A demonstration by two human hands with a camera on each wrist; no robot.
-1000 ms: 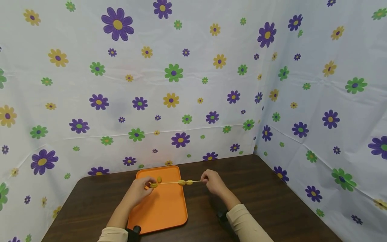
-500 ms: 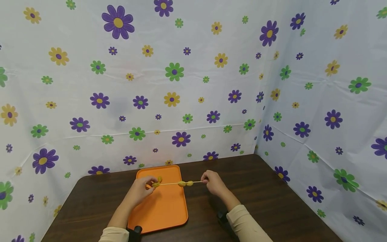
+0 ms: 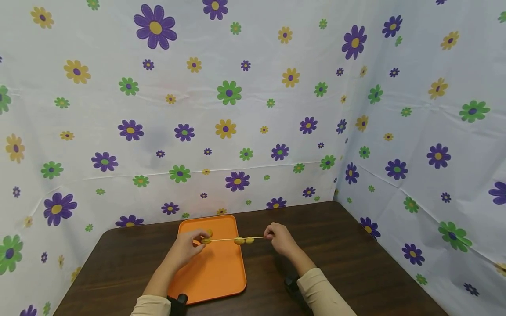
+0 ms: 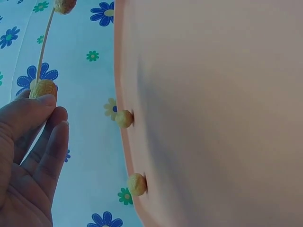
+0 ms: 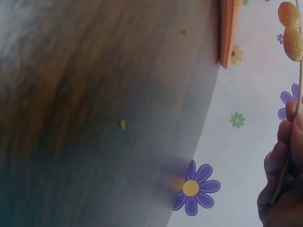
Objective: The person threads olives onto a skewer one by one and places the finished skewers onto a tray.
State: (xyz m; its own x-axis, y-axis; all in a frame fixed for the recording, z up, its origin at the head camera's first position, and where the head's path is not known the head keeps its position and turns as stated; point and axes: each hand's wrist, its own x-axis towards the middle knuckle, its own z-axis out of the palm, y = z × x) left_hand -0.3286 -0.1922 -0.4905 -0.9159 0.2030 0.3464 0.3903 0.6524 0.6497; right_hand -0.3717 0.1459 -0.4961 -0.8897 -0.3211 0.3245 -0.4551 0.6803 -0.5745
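A thin wooden skewer (image 3: 225, 239) runs level between the two hands, over the orange tray's right side. My right hand (image 3: 280, 239) grips its right end, and the stick's tail runs down along the curled fingers in the right wrist view. Two small yellow oval fruits (image 5: 293, 43) sit threaded on it, pressed together. At the other end my left hand (image 3: 188, 246) pinches a similar yellow fruit (image 4: 45, 90) between thumb and fingers, with the skewer's end at its top. On the tray (image 3: 215, 281), two more loose yellow fruits (image 4: 124, 118) lie near the rim.
A dark brown wooden table (image 3: 316, 263) bears the tray left of centre. Flower-printed sheeting (image 3: 253, 109) hangs behind the table and along the right. A tiny yellow scrap (image 5: 122, 124) lies on the tabletop. Black wrist cameras (image 3: 178, 303) are strapped under both forearms.
My left hand has edged right with its fruit, slightly closer to the two threaded ones. The right hand keeps its grip nearly still, and the head view has shifted a little.
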